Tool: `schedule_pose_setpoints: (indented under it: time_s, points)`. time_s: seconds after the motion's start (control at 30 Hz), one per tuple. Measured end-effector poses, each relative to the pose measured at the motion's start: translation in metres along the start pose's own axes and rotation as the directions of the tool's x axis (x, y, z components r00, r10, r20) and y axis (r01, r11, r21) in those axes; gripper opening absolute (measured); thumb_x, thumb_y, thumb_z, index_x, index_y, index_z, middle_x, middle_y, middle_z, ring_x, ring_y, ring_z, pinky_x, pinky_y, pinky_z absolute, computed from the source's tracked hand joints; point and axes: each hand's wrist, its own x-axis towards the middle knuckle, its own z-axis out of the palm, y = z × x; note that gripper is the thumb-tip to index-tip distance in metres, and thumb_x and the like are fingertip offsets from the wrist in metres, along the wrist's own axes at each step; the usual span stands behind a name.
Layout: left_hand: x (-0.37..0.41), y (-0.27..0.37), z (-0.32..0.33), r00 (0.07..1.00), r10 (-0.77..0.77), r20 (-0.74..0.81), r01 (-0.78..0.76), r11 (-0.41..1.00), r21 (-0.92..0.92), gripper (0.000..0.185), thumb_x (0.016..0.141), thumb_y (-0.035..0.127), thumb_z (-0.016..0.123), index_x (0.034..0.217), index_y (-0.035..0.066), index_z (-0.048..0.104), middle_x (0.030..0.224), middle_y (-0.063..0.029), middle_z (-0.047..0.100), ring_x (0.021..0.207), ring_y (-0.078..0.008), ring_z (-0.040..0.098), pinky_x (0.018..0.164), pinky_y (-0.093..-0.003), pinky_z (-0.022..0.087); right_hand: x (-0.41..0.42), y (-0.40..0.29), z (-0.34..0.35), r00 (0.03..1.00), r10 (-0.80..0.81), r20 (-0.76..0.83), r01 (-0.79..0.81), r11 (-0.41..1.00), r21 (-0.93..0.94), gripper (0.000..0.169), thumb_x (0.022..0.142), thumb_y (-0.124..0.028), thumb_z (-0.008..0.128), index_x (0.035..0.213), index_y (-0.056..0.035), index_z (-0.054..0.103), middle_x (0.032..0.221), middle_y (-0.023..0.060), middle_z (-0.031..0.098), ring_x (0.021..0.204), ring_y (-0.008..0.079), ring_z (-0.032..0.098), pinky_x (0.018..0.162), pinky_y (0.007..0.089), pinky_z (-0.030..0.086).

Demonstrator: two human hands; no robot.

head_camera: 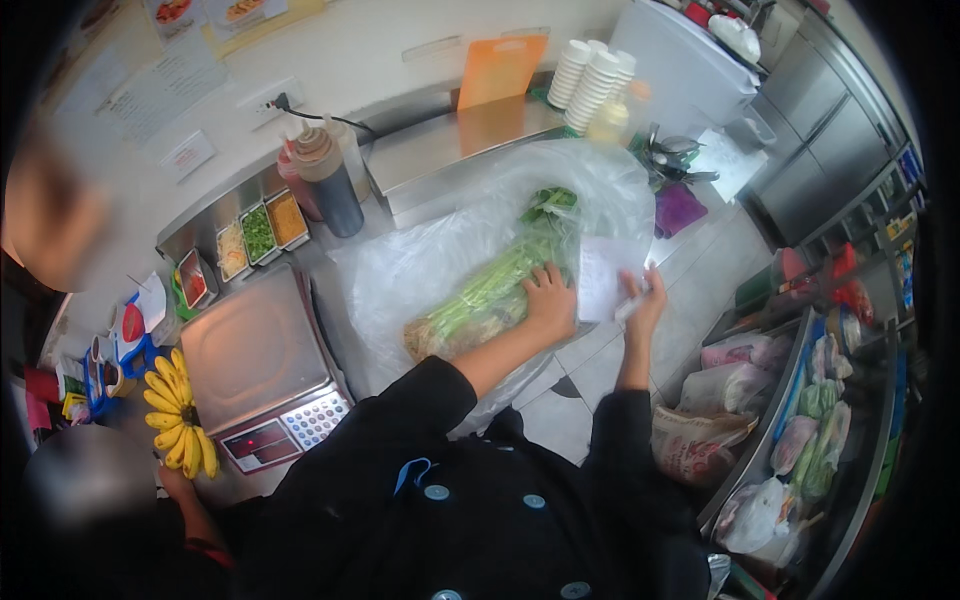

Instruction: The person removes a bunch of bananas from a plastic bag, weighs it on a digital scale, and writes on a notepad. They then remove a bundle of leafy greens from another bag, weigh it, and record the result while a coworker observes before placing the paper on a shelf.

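Note:
My left hand [551,304] lies with spread fingers on a clear plastic bag [397,300] holding a long bundle of green leafy stalks [487,277], its pale root end towards the lower left. At the bag's right edge, my right hand [643,300] has its fingers bent around a small pale item, which is blurred. Just beside those fingers is a white sheet of paper [600,277] bearing writing; whether the hand touches it I cannot tell. Left of the bag stands a digital weighing scale [251,349], with a bunch of bananas [171,412] at its side.
Squeeze bottles [330,184] and metal trays of chopped food [259,234] stand behind the scale. An orange cutting board [499,71] leans on the wall near stacked white cups [596,82]. Bagged goods fill a shelf [799,352] at right. Another person's hand [176,480] is near the bananas.

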Motion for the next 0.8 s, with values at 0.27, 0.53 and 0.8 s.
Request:
schedule_pose_setpoints:
  time_s: [0.27,0.53,0.8]
  points:
    - [0.025,-0.054,-0.028,0.99,-0.115,0.08,0.139,0.888,-0.438,0.091,0.05,0.026,0.075,0.13,0.006,0.037,0.108,-0.0297,0.051,0.099,-0.0408,0.053,0.085,-0.0419,0.045,0.083,0.053,-0.041,0.969,0.12,-0.214,-0.111,0.992,0.054,0.018,0.068,-0.001,0.072,0.072,-0.002,0.055,0.068,0.0018,0.053,0.063,0.0094,0.049,0.059,0.0216,0.039]
    - [0.01,-0.094,-0.12,0.993,-0.028,0.112,0.089,0.804,-0.588,0.078,0.051,0.015,0.071,0.122,-0.001,0.044,0.105,-0.0203,0.058,0.097,-0.031,0.057,0.086,-0.0338,0.044,0.121,0.07,-0.067,0.92,0.363,-0.147,-0.261,0.849,0.46,0.021,0.071,0.002,0.07,0.074,-0.0036,0.05,0.076,0.0048,0.056,0.069,0.0113,0.053,0.065,0.023,0.045]
    - [-0.015,-0.08,-0.171,0.987,0.006,0.16,0.098,0.771,-0.63,0.082,0.045,0.008,0.071,0.123,0.001,0.045,0.111,-0.0119,0.056,0.104,-0.0219,0.052,0.093,-0.0311,0.037,0.185,0.045,-0.064,0.929,0.066,-0.364,0.011,0.978,0.207,0.021,0.069,0.003,0.071,0.07,-0.0028,0.051,0.07,0.0019,0.055,0.065,0.0077,0.049,0.061,0.0205,0.042]
